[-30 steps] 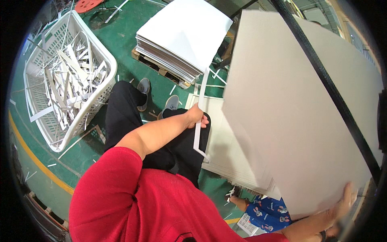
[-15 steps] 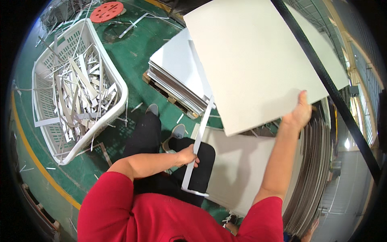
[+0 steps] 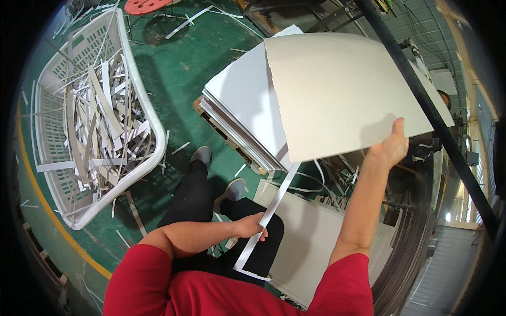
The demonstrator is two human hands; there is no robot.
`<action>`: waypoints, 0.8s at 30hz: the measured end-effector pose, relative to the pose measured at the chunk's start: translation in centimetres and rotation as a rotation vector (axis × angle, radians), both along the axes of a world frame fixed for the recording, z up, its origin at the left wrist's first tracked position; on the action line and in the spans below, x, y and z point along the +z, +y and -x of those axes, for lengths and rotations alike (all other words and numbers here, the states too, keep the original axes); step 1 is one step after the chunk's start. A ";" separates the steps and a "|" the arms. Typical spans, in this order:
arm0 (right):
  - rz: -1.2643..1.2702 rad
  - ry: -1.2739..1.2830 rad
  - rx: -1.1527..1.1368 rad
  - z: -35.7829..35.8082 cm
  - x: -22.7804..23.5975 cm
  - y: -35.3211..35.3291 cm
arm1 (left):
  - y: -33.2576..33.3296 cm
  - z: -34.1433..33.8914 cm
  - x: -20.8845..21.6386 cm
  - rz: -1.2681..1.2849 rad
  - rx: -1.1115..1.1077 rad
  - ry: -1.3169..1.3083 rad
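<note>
My right hand [image 3: 390, 151] grips the near edge of a large off-white cardboard sheet [image 3: 337, 95], thumb on top and the other fingers hidden underneath. The sheet is raised and tilted, its left part over a stack of white sheets [image 3: 240, 100] on a wooden pallet. Above my thigh, my left hand [image 3: 250, 226] is closed around a long white cardboard strip [image 3: 282, 191]. The strip's upper end reaches the sheet's lower left corner; its lower end bends sideways near my lap.
A white plastic basket [image 3: 153, 118] full of cut strips stands on the left. A black bar [image 3: 416, 89] crosses the upper right. Beside my right arm lies another board stack [image 3: 300, 226]. A round red stool [image 3: 145, 5] is at the far left; scraps litter the green floor.
The cardboard sheet has tilted flatter and come down over the white stack, exposing more background behind it. Both hands keep their hold. The view has shifted slightly.
</note>
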State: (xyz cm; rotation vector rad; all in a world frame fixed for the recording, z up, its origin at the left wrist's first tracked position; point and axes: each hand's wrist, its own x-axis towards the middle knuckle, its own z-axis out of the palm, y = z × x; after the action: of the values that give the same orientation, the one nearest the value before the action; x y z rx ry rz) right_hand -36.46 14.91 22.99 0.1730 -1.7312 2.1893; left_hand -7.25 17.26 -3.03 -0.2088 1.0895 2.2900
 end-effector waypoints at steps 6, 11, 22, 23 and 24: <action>-0.344 0.385 -0.026 -1.2 3.8 1.1 | -0.2 1.3 0.6 0.041 0.004 -0.073; -0.985 0.730 -0.512 -0.6 1.9 0.0 | -0.1 1.0 0.0 -0.049 -0.067 -0.074; -1.598 0.730 0.159 4.0 -19.8 -4.8 | 0.0 1.5 1.3 -0.215 -0.262 0.190; -1.685 0.598 0.273 4.0 -22.0 -4.6 | 0.0 1.6 1.4 -0.198 -0.268 0.191; -1.641 0.644 0.364 4.5 -25.5 -3.0 | -0.2 1.8 1.7 -0.175 -0.284 0.211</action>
State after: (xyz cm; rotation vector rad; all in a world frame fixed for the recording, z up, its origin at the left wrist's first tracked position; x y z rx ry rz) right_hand -40.92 11.93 -2.48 1.3888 -2.5601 0.1588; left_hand -9.01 17.05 -1.33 0.2473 0.9433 2.1668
